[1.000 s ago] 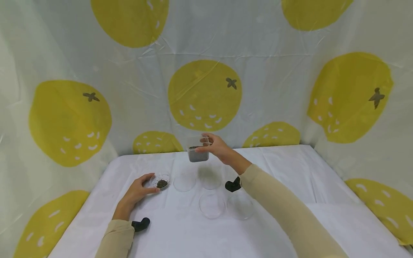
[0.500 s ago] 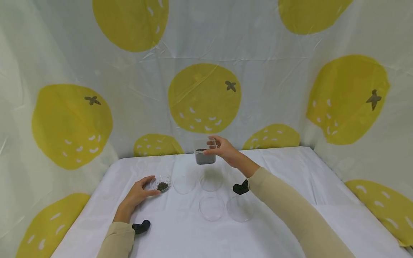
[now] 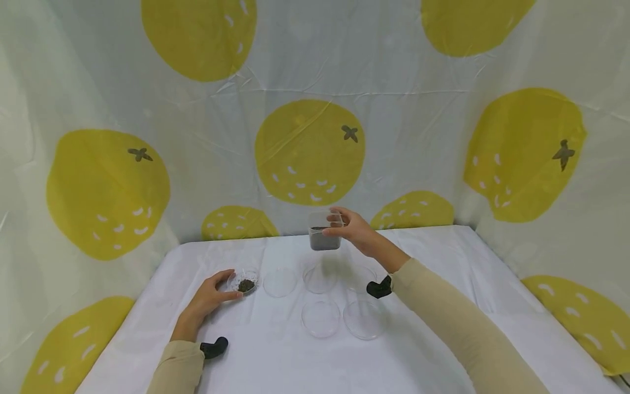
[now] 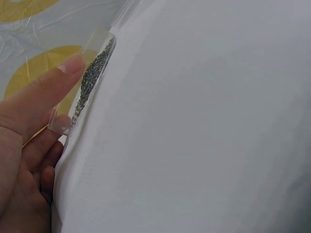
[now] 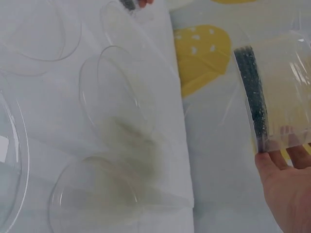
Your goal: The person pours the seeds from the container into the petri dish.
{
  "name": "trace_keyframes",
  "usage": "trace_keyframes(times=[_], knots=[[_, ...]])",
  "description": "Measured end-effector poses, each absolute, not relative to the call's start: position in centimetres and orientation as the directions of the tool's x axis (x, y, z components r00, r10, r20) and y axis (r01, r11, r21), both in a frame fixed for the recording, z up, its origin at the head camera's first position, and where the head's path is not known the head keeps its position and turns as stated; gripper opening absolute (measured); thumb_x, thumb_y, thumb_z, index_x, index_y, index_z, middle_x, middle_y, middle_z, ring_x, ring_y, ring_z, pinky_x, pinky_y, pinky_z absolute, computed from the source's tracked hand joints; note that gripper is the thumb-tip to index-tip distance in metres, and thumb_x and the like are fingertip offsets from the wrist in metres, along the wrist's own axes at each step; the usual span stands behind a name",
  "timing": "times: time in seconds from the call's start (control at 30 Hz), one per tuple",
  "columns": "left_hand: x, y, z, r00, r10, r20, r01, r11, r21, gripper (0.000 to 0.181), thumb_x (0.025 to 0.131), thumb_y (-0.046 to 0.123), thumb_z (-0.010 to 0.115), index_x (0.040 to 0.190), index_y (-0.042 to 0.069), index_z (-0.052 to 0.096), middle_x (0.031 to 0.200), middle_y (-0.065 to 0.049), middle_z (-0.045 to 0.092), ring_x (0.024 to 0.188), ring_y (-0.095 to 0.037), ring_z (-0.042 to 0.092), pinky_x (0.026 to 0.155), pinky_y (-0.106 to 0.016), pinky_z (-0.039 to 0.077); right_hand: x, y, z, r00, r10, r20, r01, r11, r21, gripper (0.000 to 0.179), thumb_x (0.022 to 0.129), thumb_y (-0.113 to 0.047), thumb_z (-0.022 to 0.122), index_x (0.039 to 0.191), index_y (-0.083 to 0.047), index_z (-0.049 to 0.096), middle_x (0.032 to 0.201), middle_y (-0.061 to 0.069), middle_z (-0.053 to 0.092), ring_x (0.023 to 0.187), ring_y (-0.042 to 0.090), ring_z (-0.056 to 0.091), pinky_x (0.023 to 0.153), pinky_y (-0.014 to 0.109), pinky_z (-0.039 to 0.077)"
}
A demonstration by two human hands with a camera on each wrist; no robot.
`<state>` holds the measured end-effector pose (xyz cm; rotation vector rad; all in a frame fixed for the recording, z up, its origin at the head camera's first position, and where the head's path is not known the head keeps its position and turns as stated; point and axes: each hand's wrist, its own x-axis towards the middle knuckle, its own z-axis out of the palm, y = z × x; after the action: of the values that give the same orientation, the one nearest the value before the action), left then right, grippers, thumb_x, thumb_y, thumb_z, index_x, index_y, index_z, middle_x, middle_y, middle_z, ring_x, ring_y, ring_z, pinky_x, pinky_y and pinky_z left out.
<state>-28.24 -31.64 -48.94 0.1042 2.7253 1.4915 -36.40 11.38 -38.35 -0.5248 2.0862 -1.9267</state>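
Since the earlier frame, the right hand (image 3: 356, 232) has carried the clear box (image 3: 319, 220) a little to the right; the left hand (image 3: 206, 295) has stayed put. Leftmost, that hand's fingers are partly hidden behind the round dish (image 3: 252, 274) in the left wrist view. Its grip is parted to the dish's width, thumb and fingers holding opposite edges. Dark grains (image 3: 246, 285) lie heaped inside. Next come five clear saucers (image 3: 280, 282) on the tabletop (image 3: 275, 355), their rims faint; a black piece (image 3: 379, 287) at the right wrist partly covers one. Above the back row, the box hangs raised, cut off in the right wrist view. The right grip is parted around it, thumb on the near wall, and a dark grainy layer (image 3: 321, 241) fills its lower part.
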Motion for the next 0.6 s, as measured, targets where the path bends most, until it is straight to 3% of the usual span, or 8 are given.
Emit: trace_keyframes(times=[0.37,0.6], knots=[[-28.5,-31.8,-49.0,-0.997,0.071,0.000,0.038,0.536,0.843,0.090,0.079,0.025,0.092,0.153,0.001,0.047,0.158,-0.022,0.041,0.152,-0.041,0.020,0.121,-0.058,0.014,-36.3,13.9,-38.5,-0.892,-0.449,0.057,-0.093,0.057,-0.994,0.084,0.094,-0.010,0.077,0.163,-0.010,0.028,0.157,0.019,0.041,0.148,0.036,0.033,0.117,0.051,0.032],[-28.4,-31.8,-48.9,-0.998,0.067,-0.012,0.026,0.545,0.838,0.090,0.080,0.026,0.092,0.154,0.002,0.046,0.159,-0.022,0.040,0.152,-0.041,0.020,0.121,-0.059,0.014,-36.0,15.8,-38.6,-0.882,-0.468,0.046,-0.096,0.085,-0.992,0.087,0.095,-0.013,0.076,0.164,-0.008,0.023,0.160,0.023,0.035,0.149,0.037,0.030,0.119,0.053,0.028]])
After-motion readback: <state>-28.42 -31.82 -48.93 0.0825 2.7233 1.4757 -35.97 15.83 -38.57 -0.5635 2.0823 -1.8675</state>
